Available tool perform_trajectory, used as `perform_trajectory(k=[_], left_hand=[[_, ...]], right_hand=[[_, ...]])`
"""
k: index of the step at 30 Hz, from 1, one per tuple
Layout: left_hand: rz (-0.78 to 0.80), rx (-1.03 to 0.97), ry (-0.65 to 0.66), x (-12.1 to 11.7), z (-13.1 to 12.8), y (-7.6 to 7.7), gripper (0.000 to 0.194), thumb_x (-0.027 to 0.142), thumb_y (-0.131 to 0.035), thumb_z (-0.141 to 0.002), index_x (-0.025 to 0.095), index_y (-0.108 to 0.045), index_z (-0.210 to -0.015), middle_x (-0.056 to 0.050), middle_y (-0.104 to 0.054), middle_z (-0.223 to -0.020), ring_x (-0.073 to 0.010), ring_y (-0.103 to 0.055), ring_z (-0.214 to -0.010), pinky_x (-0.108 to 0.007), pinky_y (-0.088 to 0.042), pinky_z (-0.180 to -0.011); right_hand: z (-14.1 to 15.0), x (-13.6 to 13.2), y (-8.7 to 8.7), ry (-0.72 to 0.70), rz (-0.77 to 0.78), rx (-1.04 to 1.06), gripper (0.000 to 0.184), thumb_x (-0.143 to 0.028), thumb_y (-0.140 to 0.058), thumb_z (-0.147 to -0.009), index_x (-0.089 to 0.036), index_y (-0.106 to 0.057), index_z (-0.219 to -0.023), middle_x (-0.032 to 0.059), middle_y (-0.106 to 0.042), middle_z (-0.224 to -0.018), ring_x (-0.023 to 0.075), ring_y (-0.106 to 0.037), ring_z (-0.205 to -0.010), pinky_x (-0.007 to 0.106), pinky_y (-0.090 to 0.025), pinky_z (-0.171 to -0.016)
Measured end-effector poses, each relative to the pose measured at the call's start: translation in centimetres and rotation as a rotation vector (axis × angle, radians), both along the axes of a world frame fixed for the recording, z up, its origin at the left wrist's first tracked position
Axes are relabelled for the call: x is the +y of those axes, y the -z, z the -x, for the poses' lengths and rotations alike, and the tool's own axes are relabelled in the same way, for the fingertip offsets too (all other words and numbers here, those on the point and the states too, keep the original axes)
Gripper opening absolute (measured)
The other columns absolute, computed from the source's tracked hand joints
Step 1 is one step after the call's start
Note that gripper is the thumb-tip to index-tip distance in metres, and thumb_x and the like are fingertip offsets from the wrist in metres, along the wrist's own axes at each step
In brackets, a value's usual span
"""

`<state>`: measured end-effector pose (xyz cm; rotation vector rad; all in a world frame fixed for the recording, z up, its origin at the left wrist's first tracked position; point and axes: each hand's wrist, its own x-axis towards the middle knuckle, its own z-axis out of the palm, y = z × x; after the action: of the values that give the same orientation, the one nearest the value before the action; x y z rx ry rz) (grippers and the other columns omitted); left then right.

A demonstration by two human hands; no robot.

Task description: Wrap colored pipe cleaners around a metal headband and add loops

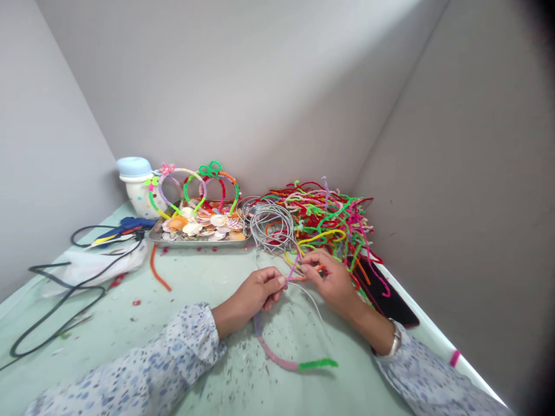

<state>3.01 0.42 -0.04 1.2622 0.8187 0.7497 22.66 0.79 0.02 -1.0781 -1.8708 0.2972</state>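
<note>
My left hand (pixel 263 289) pinches a grey wire partly wrapped in fuzzy pipe cleaner. The wrapped stretch (pixel 277 359) curves below the hand, lilac then pink, and ends in green at the right. From the fingertips a bare length of the wire (pixel 313 301) arcs down to the right. A purple pipe cleaner (pixel 293 267) slants up from the left fingertips toward my right hand (pixel 332 283), whose thumb and forefinger are closed on its upper part. Just beyond both hands lies a coil of grey wire (pixel 273 226).
A heap of coloured pipe cleaners (pixel 333 214) covers the back right, beside a dark phone-like slab (pixel 396 303). Behind, a metal tray (pixel 199 243) holds shells and wrapped hoops (pixel 212 180). At left are a white container (pixel 141 193), blue-handled pliers (pixel 130 224) and a black cable (pixel 56 289).
</note>
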Motion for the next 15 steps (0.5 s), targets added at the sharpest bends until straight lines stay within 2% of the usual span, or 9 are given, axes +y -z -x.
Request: perform_trajectory(k=[3, 6, 8, 15], left_hand=[[-0.013, 0.016, -0.037, 0.0, -0.1, 0.0, 0.029, 0.042, -0.057, -0.079, 0.017, -0.047, -0.067, 0.007, -0.044, -0.052, -0.0041, -0.033, -0.037, -0.019, -0.021, -0.038], [-0.021, 0.035, -0.049, -0.1, -0.2, 0.1, 0.028, 0.041, -0.055, -0.079, 0.017, -0.047, -0.067, 0.007, -0.044, -0.051, -0.0043, -0.033, -0.037, -0.019, -0.022, -0.038], [-0.018, 0.046, -0.048, -0.1, -0.2, 0.2, 0.026, 0.040, -0.055, -0.080, 0.017, -0.048, -0.068, 0.007, -0.045, -0.052, -0.0043, -0.034, -0.037, -0.019, -0.022, -0.038], [0.026, 0.037, -0.072, -0.1, -0.3, 0.0, 0.022, 0.037, -0.057, -0.077, 0.016, -0.051, -0.070, 0.006, -0.047, -0.052, -0.0042, -0.036, -0.036, -0.019, -0.022, -0.038]], right_hand=[[0.2, -0.1, 0.0, -0.075, 0.298, 0.124, 0.028, -0.039, -0.050, -0.090, -0.018, -0.060, -0.075, 0.0011, -0.060, -0.069, 0.0159, -0.056, -0.066, 0.027, -0.044, -0.062], [0.7, -0.5, -0.2, -0.230, 0.496, 0.153, 0.029, -0.042, -0.051, -0.088, -0.017, -0.061, -0.078, -0.0008, -0.056, -0.067, 0.0132, -0.051, -0.062, 0.024, -0.041, -0.056], [1.1, -0.7, -0.4, -0.278, 0.554, 0.158, 0.025, -0.039, -0.056, -0.086, -0.016, -0.061, -0.080, -0.0011, -0.056, -0.069, 0.0120, -0.050, -0.061, 0.023, -0.039, -0.056], [1.5, -0.9, -0.2, -0.277, 0.635, 0.214, 0.019, -0.035, -0.060, -0.082, -0.016, -0.061, -0.079, -0.0022, -0.055, -0.066, 0.0112, -0.050, -0.058, 0.023, -0.040, -0.054]])
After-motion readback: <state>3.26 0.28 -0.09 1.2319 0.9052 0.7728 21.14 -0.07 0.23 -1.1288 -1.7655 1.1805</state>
